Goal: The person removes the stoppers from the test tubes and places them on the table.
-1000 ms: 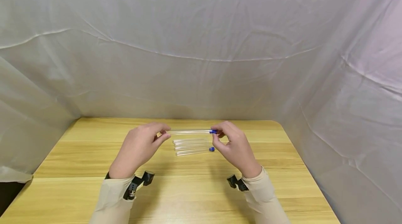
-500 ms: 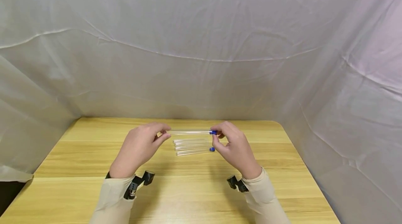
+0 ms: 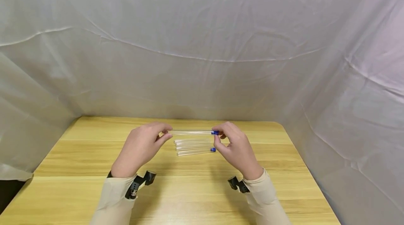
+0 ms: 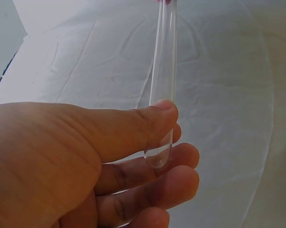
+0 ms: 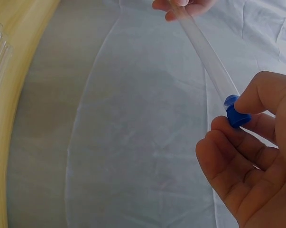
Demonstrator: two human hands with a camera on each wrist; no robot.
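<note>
Left hand point(image 3: 139, 148) pinches the clear tube point(image 3: 190, 132) by its round end, right hand point(image 3: 235, 148) pinches its blue cap point(image 3: 215, 133). Tube level above table point(image 3: 79, 155) centre, over spare tubes point(image 3: 193, 147).

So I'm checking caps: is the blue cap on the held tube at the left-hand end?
No, the blue cap is pinched by the right hand; the left hand pinches the tube by its rounded end.
</note>
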